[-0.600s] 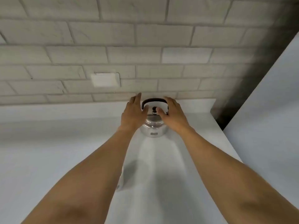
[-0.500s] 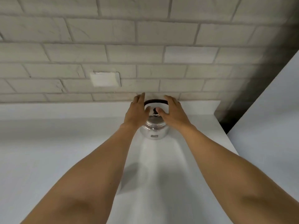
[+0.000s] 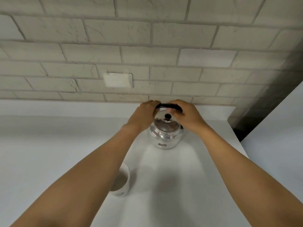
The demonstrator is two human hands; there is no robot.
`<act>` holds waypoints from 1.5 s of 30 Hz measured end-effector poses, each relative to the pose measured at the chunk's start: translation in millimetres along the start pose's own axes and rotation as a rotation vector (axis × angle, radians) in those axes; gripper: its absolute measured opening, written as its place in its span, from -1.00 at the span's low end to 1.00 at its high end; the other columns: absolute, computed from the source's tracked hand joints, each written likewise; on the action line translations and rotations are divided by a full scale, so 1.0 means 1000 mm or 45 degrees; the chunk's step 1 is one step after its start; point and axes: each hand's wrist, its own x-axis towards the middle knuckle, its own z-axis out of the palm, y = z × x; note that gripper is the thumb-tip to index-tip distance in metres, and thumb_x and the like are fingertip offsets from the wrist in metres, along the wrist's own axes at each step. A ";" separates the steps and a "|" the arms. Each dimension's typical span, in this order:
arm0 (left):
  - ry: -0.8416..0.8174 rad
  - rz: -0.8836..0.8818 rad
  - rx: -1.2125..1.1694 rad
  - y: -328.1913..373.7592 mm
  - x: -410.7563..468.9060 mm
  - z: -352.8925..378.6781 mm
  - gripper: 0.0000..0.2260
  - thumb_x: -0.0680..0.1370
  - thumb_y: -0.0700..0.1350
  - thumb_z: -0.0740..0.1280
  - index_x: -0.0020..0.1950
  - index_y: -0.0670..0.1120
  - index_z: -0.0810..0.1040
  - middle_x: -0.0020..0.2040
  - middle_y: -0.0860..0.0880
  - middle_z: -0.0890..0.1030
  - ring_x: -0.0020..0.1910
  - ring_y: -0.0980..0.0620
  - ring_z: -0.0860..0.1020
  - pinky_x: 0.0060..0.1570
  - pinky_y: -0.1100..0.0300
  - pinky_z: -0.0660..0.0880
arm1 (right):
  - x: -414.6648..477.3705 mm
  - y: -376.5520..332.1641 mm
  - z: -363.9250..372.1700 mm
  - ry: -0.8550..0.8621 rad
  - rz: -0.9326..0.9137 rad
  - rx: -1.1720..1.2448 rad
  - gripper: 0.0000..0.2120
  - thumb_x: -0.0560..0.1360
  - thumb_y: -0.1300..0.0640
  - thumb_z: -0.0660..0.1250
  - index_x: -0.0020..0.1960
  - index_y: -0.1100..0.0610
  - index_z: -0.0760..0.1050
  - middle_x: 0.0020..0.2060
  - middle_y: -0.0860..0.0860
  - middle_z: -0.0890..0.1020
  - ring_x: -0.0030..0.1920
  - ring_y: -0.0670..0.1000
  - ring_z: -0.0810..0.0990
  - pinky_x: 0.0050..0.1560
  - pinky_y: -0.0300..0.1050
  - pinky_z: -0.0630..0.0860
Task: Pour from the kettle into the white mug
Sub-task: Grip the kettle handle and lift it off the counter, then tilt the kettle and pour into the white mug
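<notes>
A shiny steel kettle (image 3: pixel 164 136) with a black knob on its lid and a black handle stands upright near the back of the white counter (image 3: pixel 49 153). My left hand (image 3: pixel 141 114) curls over the left end of the handle. Over the right end closes my right hand (image 3: pixel 188 116), thumb under the bar. The white mug (image 3: pixel 122 182) stands nearer to me, left of the kettle, and my left forearm hides most of it.
A pale brick wall (image 3: pixel 147 54) with a white blank plate (image 3: pixel 117 80) rises behind the counter. The counter ends at the right, where a dark gap (image 3: pixel 262 112) and a white slanted surface (image 3: pixel 278 145) begin.
Both hands have risen from the kettle's sides and closed on its handle. The view has tilted down, so the mug under my left forearm shows more.
</notes>
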 end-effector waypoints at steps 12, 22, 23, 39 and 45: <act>0.491 0.333 0.182 0.036 -0.159 -0.028 -0.70 0.64 -0.03 0.40 0.36 -0.04 0.61 0.25 -0.10 0.59 0.16 -0.16 0.60 -0.26 0.08 0.59 | -0.082 -0.089 -0.023 0.308 -0.015 0.287 -0.81 0.50 -0.08 0.52 0.08 -0.07 0.74 -0.05 -0.27 0.75 -0.01 -0.27 0.69 0.01 -0.47 0.50; 0.058 0.103 0.083 0.061 -0.222 0.029 -0.36 0.70 0.19 0.25 0.73 0.02 0.16 0.73 -0.10 0.19 0.68 -0.25 0.22 0.52 -0.20 0.38 | -0.143 -0.112 -0.022 0.223 -0.047 0.158 -0.79 0.51 -0.13 0.48 0.09 -0.09 0.73 -0.02 -0.31 0.73 0.05 -0.27 0.69 0.05 -0.47 0.51; 0.038 0.098 0.045 0.062 -0.225 0.032 -0.34 0.71 0.18 0.23 0.74 0.00 0.11 0.74 -0.09 0.15 0.71 -0.23 0.16 0.58 -0.18 0.30 | -0.148 -0.114 -0.021 0.210 -0.052 0.150 -0.79 0.52 -0.13 0.48 0.09 -0.08 0.73 -0.02 -0.31 0.73 0.05 -0.27 0.69 0.05 -0.47 0.51; 0.077 -0.080 -0.326 0.069 -0.256 0.041 -0.27 0.69 0.28 0.15 0.75 0.04 -0.05 0.77 0.09 -0.01 0.75 0.05 -0.05 0.62 0.16 0.08 | -0.155 -0.160 -0.026 0.005 -0.151 -0.044 -0.74 0.51 -0.12 0.50 0.15 -0.07 0.74 0.03 -0.24 0.75 0.09 -0.31 0.66 0.13 -0.44 0.52; 0.162 -0.171 -0.441 0.072 -0.260 0.037 -0.28 0.69 0.30 0.15 0.75 0.05 0.01 0.76 0.14 0.05 0.74 0.13 -0.02 0.59 0.28 0.01 | -0.141 -0.185 -0.023 -0.146 -0.230 -0.195 -0.69 0.51 -0.17 0.47 0.20 -0.07 0.71 0.06 -0.19 0.75 0.08 -0.18 0.68 0.15 -0.16 0.60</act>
